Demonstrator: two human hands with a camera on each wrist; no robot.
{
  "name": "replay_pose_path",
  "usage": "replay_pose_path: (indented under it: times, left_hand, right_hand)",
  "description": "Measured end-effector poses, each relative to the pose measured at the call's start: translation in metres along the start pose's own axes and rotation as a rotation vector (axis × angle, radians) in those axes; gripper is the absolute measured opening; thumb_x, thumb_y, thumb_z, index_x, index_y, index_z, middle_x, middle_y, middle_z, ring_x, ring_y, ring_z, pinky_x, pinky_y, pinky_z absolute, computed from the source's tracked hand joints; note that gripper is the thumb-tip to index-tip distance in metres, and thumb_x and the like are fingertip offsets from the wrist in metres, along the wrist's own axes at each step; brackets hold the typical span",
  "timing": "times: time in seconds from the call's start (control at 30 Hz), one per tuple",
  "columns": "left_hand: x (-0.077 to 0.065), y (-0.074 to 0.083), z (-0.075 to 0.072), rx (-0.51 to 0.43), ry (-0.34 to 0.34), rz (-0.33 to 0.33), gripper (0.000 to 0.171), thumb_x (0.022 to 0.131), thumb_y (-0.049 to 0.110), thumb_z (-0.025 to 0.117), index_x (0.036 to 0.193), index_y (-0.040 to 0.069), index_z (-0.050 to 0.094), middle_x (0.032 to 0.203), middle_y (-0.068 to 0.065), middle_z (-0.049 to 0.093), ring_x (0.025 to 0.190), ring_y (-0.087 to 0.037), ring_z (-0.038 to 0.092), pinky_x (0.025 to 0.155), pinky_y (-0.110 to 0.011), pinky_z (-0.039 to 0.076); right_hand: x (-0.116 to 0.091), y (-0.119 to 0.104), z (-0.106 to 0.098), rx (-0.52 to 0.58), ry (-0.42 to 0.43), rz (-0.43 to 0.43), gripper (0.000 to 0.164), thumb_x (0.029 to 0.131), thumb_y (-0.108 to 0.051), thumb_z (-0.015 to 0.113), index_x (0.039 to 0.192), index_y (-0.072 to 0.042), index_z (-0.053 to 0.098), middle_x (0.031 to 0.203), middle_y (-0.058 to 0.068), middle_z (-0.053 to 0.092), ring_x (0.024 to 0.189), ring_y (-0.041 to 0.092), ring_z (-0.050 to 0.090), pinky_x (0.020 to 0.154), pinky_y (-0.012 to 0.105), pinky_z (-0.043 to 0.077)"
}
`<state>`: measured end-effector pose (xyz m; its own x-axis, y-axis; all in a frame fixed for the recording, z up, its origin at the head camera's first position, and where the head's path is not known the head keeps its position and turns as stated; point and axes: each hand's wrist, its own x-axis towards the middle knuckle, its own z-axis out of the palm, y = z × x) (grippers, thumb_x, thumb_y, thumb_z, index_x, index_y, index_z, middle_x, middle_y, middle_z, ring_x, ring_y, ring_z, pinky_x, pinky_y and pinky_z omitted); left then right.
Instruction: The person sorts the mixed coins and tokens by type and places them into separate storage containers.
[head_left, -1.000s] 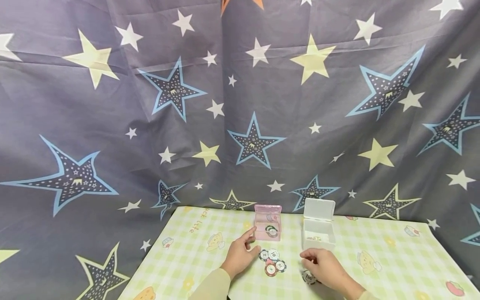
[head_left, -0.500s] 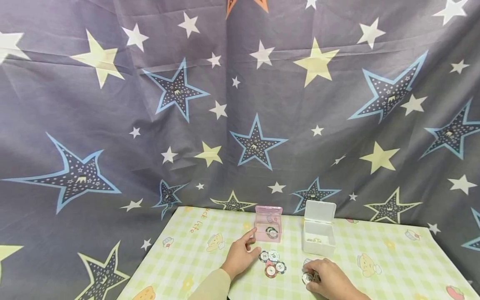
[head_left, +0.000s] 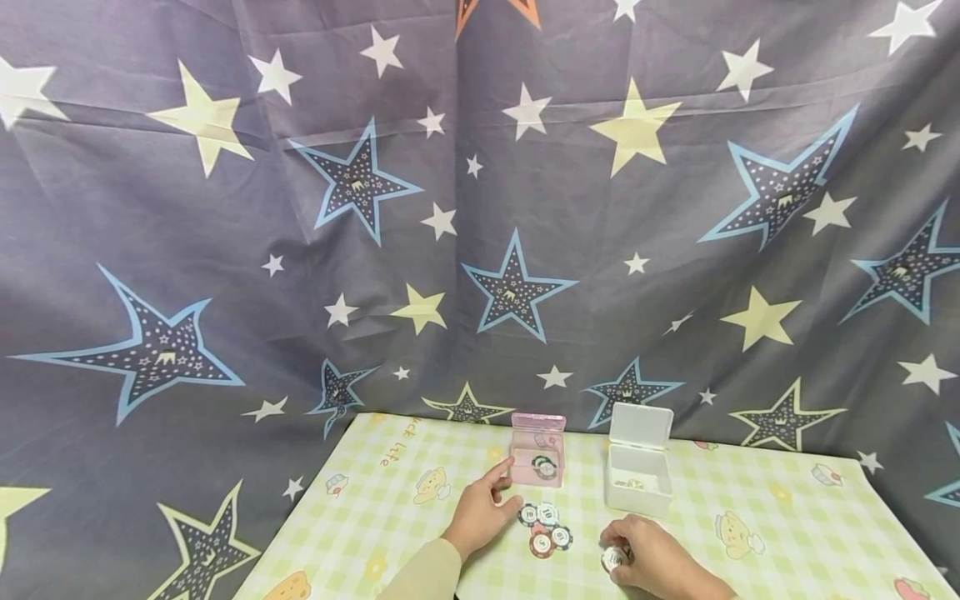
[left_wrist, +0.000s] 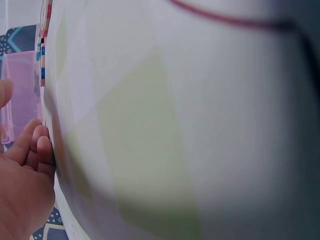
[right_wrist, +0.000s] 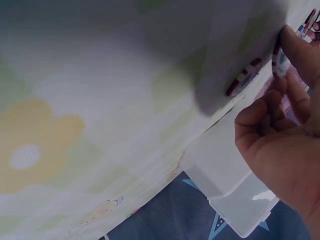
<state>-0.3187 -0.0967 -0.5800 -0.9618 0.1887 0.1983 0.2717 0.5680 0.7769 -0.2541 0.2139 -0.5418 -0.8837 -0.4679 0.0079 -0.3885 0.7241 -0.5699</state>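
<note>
My right hand (head_left: 651, 554) pinches a black-and-white poker chip (head_left: 614, 557) between thumb and fingers, low over the table in front of the white box. In the right wrist view, a second poker chip (right_wrist: 243, 77) with a red-and-white edge lies beside the held chip (right_wrist: 280, 61). The left hand (head_left: 478, 515) rests on the table with relaxed fingers, its fingertips at the left side of the pink see-through box (head_left: 523, 477). Green-edged chips (head_left: 543, 467) show inside that box. Several chips, one of them a red chip (head_left: 542, 544), lie overlapping in front of it.
A white box (head_left: 639, 500) with its lid (head_left: 641, 427) up stands to the right and holds small gold-coloured pieces (head_left: 628, 484). A checked cloth (head_left: 780, 542) covers the table. Behind hangs a dark star-patterned curtain (head_left: 420, 258).
My right hand has come down to the chips at the right and now grips one, drawing it slightly left. The left hand has stayed beside the pink box.
</note>
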Motion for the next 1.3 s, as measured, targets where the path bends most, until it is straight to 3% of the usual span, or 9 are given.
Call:
replay_pose_path:
  times: [0.2, 0.5, 0.8, 1.07, 1.3]
  left_hand:
    - [0.0, 0.001, -0.001, -0.007, 0.0, 0.004, 0.072, 0.092, 0.025, 0.081, 0.158, 0.018, 0.054, 0.128, -0.011, 0.078, 0.084, -0.008, 0.053, 0.076, -0.026, 0.044]
    - [-0.001, 0.001, -0.001, -0.009, -0.002, 0.001, 0.072, 0.092, 0.024, 0.08, 0.158, 0.017, 0.053, 0.128, -0.012, 0.078, 0.085, -0.009, 0.054, 0.077, -0.026, 0.044]
    - [0.0, 0.0, 0.0, -0.013, -0.003, 0.002, 0.072, 0.092, 0.024, 0.081, 0.158, 0.018, 0.053, 0.127, -0.01, 0.078, 0.085, -0.009, 0.054, 0.077, -0.026, 0.043]
    - [0.0, 0.001, -0.001, -0.016, -0.006, 0.0, 0.072, 0.092, 0.024, 0.081, 0.158, 0.018, 0.053, 0.127, -0.01, 0.078, 0.086, -0.012, 0.056, 0.077, -0.026, 0.044]
    - [-0.001, 0.003, -0.002, -0.017, -0.01, -0.001, 0.072, 0.092, 0.024, 0.081, 0.158, 0.017, 0.053, 0.127, -0.011, 0.078, 0.086, -0.012, 0.056, 0.077, -0.025, 0.043]
  right_hand:
    - [-0.008, 0.004, -0.001, 0.023, 0.005, -0.032, 0.026, 0.086, -0.019, 0.089, 0.11, -0.019, 0.079, 0.106, -0.005, 0.064, 0.084, -0.002, 0.051, 0.075, 0.026, 0.05]
    - [-0.008, 0.007, 0.003, 0.083, -0.038, -0.032, 0.035, 0.089, -0.017, 0.086, 0.123, -0.013, 0.079, 0.097, -0.008, 0.076, 0.074, -0.005, 0.058, 0.064, 0.024, 0.05]
    - [-0.011, 0.009, -0.002, 0.13, -0.115, -0.04, 0.043, 0.09, -0.013, 0.083, 0.131, -0.004, 0.074, 0.087, -0.009, 0.065, 0.067, 0.0, 0.05, 0.06, 0.024, 0.043]
    - [-0.012, 0.012, 0.0, 0.13, -0.109, -0.019, 0.043, 0.091, -0.016, 0.082, 0.133, -0.005, 0.073, 0.073, -0.012, 0.058, 0.062, -0.001, 0.047, 0.057, 0.024, 0.04]
    - [-0.013, 0.014, 0.001, 0.209, -0.132, -0.005, 0.046, 0.09, -0.014, 0.082, 0.133, -0.003, 0.072, 0.075, -0.009, 0.061, 0.064, 0.0, 0.049, 0.06, 0.024, 0.041]
